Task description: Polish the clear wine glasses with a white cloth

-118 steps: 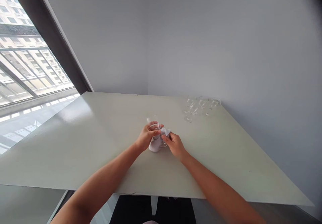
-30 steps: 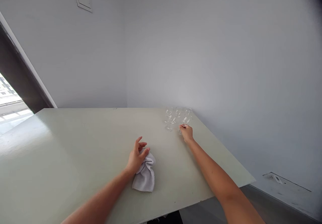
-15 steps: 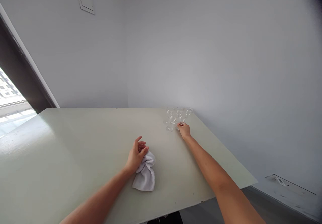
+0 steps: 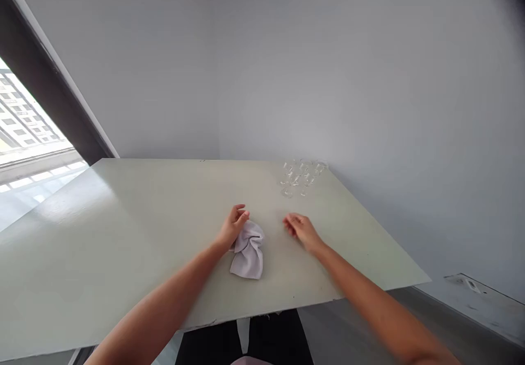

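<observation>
My left hand (image 4: 234, 226) is by a crumpled pale lilac cloth (image 4: 248, 255) on the table, touching or overlapping its upper left side. Its fingers are loosely bent, with the thumb apart from them, and no grip on the cloth shows. To the right, my right hand (image 4: 300, 229) hovers over the table, slightly blurred. Its fingers curl loosely and nothing is visible in them. Beyond it, several small clear stemmed glasses (image 4: 301, 176) stand close together near the far right corner of the table.
The pale, glossy table (image 4: 164, 206) reaches to the grey walls (image 4: 348, 80). Its right edge slants toward me. A dark-framed window (image 4: 24, 108) is at the left, and a socket plate (image 4: 471, 285) sits low on the right wall.
My right hand has left the glasses and come back toward me, leaving the near glass standing there. My left hand and the cloth stay about in place; the view has tilted down.
</observation>
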`<move>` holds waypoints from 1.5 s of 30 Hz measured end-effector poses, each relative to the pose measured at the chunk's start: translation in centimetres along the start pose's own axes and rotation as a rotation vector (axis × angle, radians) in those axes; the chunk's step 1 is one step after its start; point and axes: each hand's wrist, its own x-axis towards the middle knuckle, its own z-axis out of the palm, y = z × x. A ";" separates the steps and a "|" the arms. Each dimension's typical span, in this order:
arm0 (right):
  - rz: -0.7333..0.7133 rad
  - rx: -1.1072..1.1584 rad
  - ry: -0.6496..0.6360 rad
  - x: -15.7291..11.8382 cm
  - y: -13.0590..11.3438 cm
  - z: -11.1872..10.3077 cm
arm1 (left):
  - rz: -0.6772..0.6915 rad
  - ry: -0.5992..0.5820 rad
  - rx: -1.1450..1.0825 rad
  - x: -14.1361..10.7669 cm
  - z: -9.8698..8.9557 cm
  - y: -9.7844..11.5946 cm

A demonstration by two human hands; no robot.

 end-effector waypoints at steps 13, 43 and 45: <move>-0.114 0.063 -0.356 -5.7 -2.8 6.6 | 0.004 -0.425 0.300 -0.3 -4.2 4.4; -0.622 -0.325 -0.439 -9.3 -8.3 3.7 | 0.319 0.119 1.059 1.0 -7.9 5.3; -0.550 -0.301 -0.405 -8.0 -8.1 2.9 | 0.344 0.050 1.006 -0.3 -5.4 4.2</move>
